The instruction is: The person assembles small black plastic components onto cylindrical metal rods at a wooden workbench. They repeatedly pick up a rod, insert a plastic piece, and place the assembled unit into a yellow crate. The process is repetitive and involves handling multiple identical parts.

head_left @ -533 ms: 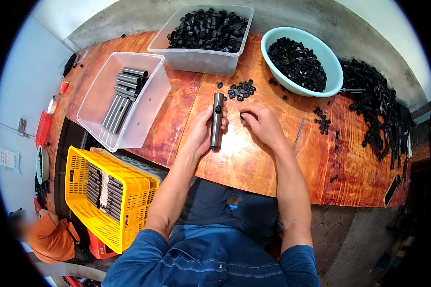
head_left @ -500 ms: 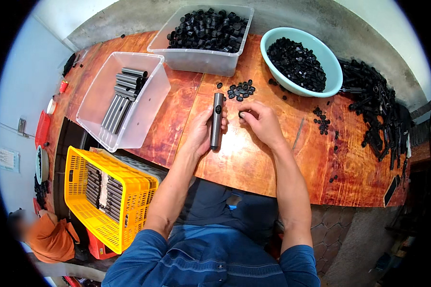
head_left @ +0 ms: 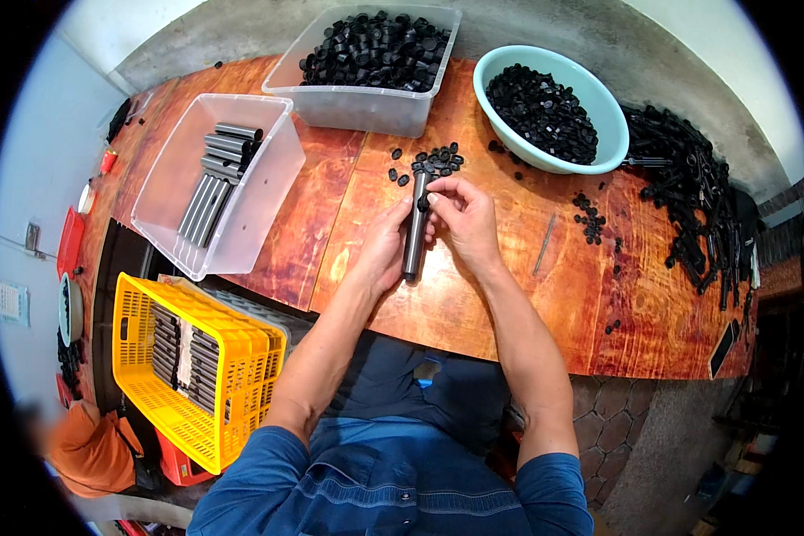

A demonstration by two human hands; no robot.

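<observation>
Upright in my left hand (head_left: 383, 246) is a dark grey metal tube (head_left: 413, 250), with my fingers wrapped round its side. My right hand (head_left: 471, 225) pinches a small black oval plastic piece (head_left: 422, 205) against the upper part of the tube. The fingertips partly cover that piece, so I cannot tell how deep it sits. Just beyond the tube's upper end lies a loose cluster of similar black oval pieces (head_left: 439, 161) on the wooden table (head_left: 348, 210).
Clear plastic bins hold grey tubes (head_left: 207, 210) and black caps (head_left: 380, 49). A pale blue bowl (head_left: 612, 154) contains small black parts. Right of it lies a heap of black parts (head_left: 688, 179). A thin metal rod (head_left: 545, 243), a yellow crate (head_left: 228, 357) and a person in orange (head_left: 94, 454) are nearby.
My right hand has moved left and brought the small black piece from beside the tube onto it. The tube has shifted slightly; some loose oval pieces beyond it lie differently.
</observation>
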